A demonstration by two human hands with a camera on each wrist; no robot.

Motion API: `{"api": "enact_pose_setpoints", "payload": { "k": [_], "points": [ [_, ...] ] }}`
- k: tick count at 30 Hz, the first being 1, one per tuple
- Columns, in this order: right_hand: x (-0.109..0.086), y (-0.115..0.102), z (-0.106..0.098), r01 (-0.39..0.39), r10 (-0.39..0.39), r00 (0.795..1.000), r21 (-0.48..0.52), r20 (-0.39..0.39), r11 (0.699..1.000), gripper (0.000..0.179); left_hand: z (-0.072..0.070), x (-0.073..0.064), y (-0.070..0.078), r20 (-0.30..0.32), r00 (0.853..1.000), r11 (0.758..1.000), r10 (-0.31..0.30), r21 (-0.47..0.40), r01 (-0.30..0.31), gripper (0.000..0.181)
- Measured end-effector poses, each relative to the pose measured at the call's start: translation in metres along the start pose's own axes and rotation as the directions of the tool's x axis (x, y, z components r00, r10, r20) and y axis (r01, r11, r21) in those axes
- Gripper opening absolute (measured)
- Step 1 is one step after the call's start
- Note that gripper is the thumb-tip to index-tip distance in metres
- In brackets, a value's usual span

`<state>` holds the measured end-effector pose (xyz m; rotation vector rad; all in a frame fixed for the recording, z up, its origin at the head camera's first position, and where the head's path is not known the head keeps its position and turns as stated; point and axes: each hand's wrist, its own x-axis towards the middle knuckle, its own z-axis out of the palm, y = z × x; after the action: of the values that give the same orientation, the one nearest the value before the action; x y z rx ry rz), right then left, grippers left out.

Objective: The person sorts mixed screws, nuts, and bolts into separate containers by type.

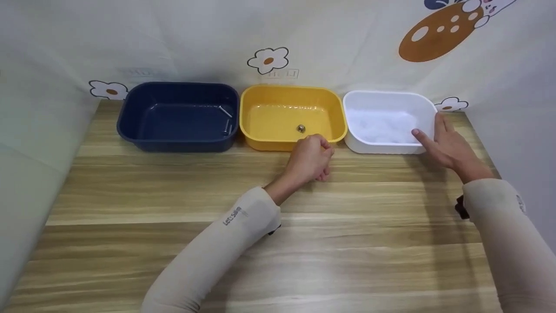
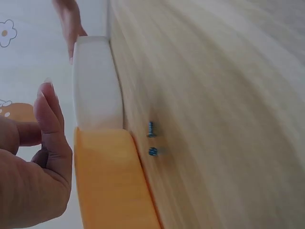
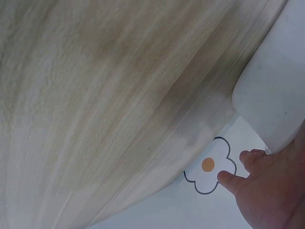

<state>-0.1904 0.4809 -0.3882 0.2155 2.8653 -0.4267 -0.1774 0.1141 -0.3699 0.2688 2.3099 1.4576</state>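
My left hand (image 1: 309, 158) has its fingers curled at the front rim of the yellow bin (image 1: 265, 144). Nothing shows in its fingers, though the fingertips are partly hidden. A small screw (image 2: 151, 130) and a nut (image 2: 152, 151) lie on the table in front of the bins, hidden in the head view. Inside the yellow bin sits one metal nut (image 1: 301, 128). My right hand (image 1: 451, 148) holds the right end of the white bin (image 1: 386, 149), thumb over the rim and fingers along the outer wall.
To the left is a dark blue bin (image 1: 182, 146) with a few metal screws (image 1: 225, 111) at its right end. All three bins stand in a row at the back of the wooden table (image 1: 347, 243), against a patterned cloth (image 1: 195, 39).
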Motion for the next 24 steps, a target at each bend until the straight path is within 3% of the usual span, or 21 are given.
{"api": "enact_pose_setpoints", "payload": {
  "k": [8, 16, 20, 24],
  "points": [
    [0.0, 0.0, 0.0, -0.002, 0.002, 1.0, -0.003, -0.002, 1.0, 0.1, -0.004, -0.007, -0.022, 0.073, 0.997, 0.991, -0.018, 0.137, 0.008, 0.013],
    [0.001, 0.0, -0.004, 0.036, -0.036, 0.999, -0.022, -0.021, 0.999, 0.1, -0.007, -0.009, -0.033, 0.147, 0.985, 0.953, -0.087, 0.301, 0.04, 0.025],
    [0.0, 0.001, -0.004, 0.026, -0.026, 0.999, -0.02, -0.019, 0.999, 0.1, -0.004, -0.008, -0.037, 0.146, 0.985, 0.935, -0.088, 0.353, 0.031, 0.033],
    [0.0, 0.001, -0.002, 0.013, -0.013, 1.0, -0.016, -0.014, 1.0, 0.1, -0.002, -0.007, -0.039, 0.122, 0.988, 0.931, -0.091, 0.363, 0.041, 0.029]
  ]
}}
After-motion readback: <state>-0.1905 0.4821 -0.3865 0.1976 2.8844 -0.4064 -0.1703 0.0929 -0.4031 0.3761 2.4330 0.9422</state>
